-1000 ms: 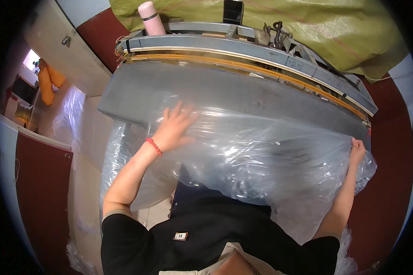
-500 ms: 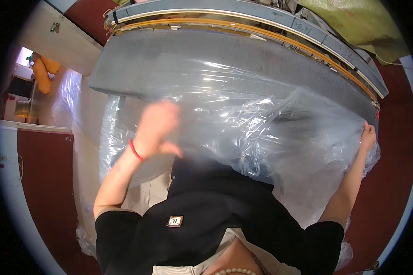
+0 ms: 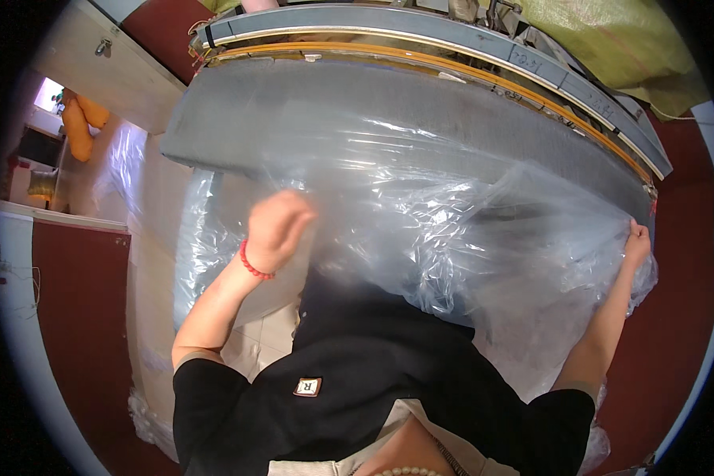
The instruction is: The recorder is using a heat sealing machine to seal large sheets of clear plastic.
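Observation:
A thin clear plastic film (image 3: pixel 444 226), wrinkled and shiny, drapes over the near side of a long grey padded board (image 3: pixel 238 111) in front of me. My right hand (image 3: pixel 639 238) pinches the film at its right end, and taut folds fan out from the fingers. At the film's left edge, my left hand (image 3: pixel 278 226) is closed with its fingers curled toward that edge. The fingertips are somewhat blurred, but they appear to grip the film. A red beaded bracelet (image 3: pixel 254 263) circles my left wrist.
Behind the board runs a curved grey metal rail (image 3: pixel 420 24) with an orange strip (image 3: pixel 404 54) along it. A green woven sack (image 3: pixel 611 47) lies at the back right. More bundled plastic (image 3: pixel 198 230) hangs at the left, beside a dark red panel (image 3: pixel 79 309). Part of a person shows at the top edge.
My left hand has come down toward me, and its spread thumb has closed in against the curled fingers. My right hand keeps its pinch on the film. A bit of another person has appeared behind the rail.

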### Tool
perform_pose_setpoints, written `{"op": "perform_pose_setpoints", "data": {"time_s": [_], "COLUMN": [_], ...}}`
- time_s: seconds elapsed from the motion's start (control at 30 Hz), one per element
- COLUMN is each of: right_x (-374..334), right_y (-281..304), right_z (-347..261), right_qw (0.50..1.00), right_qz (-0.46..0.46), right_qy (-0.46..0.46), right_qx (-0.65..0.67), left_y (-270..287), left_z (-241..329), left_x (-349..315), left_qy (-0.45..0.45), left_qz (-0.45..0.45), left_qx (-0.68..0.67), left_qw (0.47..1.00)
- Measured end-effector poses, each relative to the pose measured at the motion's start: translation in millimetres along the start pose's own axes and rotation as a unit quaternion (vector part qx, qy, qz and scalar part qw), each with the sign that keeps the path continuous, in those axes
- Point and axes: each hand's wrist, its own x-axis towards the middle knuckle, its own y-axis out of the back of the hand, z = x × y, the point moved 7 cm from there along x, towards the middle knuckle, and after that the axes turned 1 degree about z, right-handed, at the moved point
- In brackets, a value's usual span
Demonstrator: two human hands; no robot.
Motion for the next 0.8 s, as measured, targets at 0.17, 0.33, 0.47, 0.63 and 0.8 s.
{"op": "perform_pose_setpoints", "data": {"time_s": [0.17, 0.33, 0.47, 0.63, 0.8], "right_x": [-8.7, -0.3, -1.3, -1.3, 0.1], "right_y": [11.6, 4.1, 4.1, 6.4, 3.1], "right_z": [-29.6, -15.1, -17.4, -11.2, -13.7], "right_qw": [0.999, 0.999, 0.999, 0.999, 1.0], "right_qz": [-0.014, 0.007, 0.016, 0.018, 0.004], "right_qy": [-0.023, 0.009, -0.01, 0.015, 0.006], "right_qx": [-0.03, -0.036, -0.038, -0.023, -0.01], "left_y": [-43.2, -114.0, -82.3, 15.5, 54.3], "left_z": [43.9, 58.3, 33.1, -30.0, -108.6], "left_x": [-20.6, -15.1, 1.1, 37.4, 55.4], "left_qy": [-0.095, 0.002, -0.02, 0.112, 0.329], "left_qz": [-0.174, -0.204, -0.116, -0.018, 0.069], "left_qx": [0.026, 0.121, 0.263, 0.227, -0.154], "left_qw": [0.98, 0.971, 0.958, 0.967, 0.929]}}
